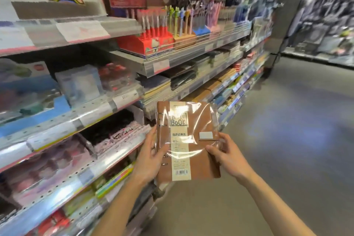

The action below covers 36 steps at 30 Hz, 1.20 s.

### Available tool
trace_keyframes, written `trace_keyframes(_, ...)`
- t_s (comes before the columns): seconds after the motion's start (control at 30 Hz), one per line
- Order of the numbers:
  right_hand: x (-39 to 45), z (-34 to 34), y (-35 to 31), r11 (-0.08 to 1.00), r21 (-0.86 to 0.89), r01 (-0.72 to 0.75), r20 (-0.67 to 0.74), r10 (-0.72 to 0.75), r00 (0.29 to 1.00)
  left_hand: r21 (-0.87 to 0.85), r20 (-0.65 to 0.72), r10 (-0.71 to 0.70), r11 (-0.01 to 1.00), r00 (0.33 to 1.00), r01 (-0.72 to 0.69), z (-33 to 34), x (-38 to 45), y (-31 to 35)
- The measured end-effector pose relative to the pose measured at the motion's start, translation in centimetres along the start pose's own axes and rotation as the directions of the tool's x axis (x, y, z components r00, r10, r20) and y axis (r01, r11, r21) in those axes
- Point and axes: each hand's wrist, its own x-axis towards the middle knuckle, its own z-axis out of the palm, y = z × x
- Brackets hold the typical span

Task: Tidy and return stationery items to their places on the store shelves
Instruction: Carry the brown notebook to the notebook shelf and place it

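In a stationery aisle, I hold a brown ring-bound notebook [188, 140], sealed in clear plastic, upright at six o'clock before me. My left hand [151, 156] grips its spine edge, thumb across the cover; my right hand [225, 152] pinches the opposite edge. Stocked shelves [107, 105] run from nine o'clock toward twelve, with novelty pens [159, 25] standing in display boxes at eleven o'clock.

A: Where is the notebook [188, 141]?
B: Held upright, right of the shelves [122, 101], left hand [151, 156] on its left edge, right hand [225, 154] on its right.
A: And above it?
B: Pen displays [168, 30], on a higher shelf.
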Motion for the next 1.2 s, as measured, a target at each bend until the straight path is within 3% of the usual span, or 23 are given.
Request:
trace_keyframes(0.23,9.0,-5.6,1.6,1.0,0.004,0.018,0.05,-0.018,0.999,0.027,-0.061,-0.029,0.999,0.998,0.03,6.0,7.8,0.1)
trace_keyframes(0.6,25.5,-16.3,1.4,0.991,-0.059,0.123,0.247,-0.105,0.963,0.04,-0.31,-0.047,0.997,0.95,0.063,17.4,18.3,3.6)
trace_keyframes(1.2,41.4,-16.9,-1.4,0.978,-0.063,0.201,0.474,-0.148,0.868,-0.072,-0.534,-0.064,0.997,0.843,0.029,19.7,29.1,3.1)
